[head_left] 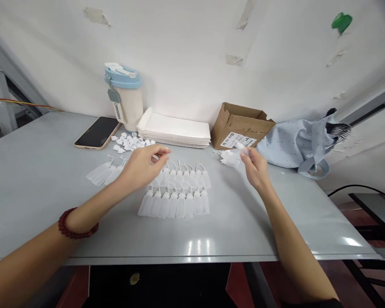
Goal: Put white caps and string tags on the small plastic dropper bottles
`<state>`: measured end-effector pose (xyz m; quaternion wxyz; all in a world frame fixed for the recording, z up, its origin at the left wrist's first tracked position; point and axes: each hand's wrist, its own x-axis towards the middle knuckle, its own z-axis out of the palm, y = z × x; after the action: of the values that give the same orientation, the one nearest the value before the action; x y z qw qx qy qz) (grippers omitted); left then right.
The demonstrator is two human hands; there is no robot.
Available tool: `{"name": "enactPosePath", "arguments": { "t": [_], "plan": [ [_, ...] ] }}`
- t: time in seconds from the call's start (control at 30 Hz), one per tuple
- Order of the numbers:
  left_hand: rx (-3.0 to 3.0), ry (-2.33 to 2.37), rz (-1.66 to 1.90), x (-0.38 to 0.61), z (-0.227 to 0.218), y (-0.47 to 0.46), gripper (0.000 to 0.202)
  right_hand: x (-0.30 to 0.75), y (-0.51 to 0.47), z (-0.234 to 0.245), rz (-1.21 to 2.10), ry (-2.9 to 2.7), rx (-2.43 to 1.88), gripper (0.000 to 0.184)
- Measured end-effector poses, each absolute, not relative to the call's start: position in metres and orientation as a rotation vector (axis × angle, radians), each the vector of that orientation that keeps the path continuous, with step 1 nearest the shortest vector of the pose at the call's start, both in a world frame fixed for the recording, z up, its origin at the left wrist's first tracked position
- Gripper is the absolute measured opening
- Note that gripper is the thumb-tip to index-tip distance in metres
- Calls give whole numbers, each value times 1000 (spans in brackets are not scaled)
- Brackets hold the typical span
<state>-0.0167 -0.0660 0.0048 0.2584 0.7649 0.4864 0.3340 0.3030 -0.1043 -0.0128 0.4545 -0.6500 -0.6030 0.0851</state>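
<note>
My right hand (256, 167) pinches a small translucent white squeeze bottle (243, 149), mostly covered by the fingers. It is in front of the cardboard box, above a loose pile of similar bottles (230, 157). My left hand (146, 164) hovers over the table with thumb and fingers curled together; anything between them is hidden. Beneath and beside it lie two rows of small clear-white bottles (181, 206) with white necks and thin curved tails. A few more bottles (104, 173) lie left of that hand. Behind it is a heap of small white caps (127, 142).
Along the wall stand a cream tumbler (131, 102) with a blue lid, a stack of white envelopes (176, 130), an open cardboard box (244, 124) and a light blue cloth bag (291, 143). A phone (98, 132) lies left on the grey table (192, 239).
</note>
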Motion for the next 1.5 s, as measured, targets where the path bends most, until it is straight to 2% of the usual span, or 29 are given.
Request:
{"name": "enactPosePath", "arguments": {
  "t": [0.13,0.27,0.5,0.73,0.9,1.13,1.27,1.5],
  "plan": [
    [2282,1548,881,-36,-4,-39,29,325,-89,-33,-146,-1625,-1668,42],
    [2484,1645,729,-54,-17,-18,33,329,-80,-44,-319,-1677,-1586,38],
    [2616,1710,509,-62,-31,0,38,333,-72,-53,-404,-1561,-1612,31],
    [2611,1799,469,-54,-36,8,37,304,-90,-31,-513,-1571,-1434,25],
    [2633,1818,427,-49,-38,12,35,276,-110,-13,-276,-1817,-1339,18],
    [2623,1823,264,-49,-30,14,34,257,-137,11,449,-2131,-1474,17],
    [2581,1778,344,-47,-16,5,35,249,-149,17,630,-2346,-1510,33],
    [2471,1695,578,-46,-3,-17,36,231,-158,20,592,-2632,-1617,59]
  ]
}}
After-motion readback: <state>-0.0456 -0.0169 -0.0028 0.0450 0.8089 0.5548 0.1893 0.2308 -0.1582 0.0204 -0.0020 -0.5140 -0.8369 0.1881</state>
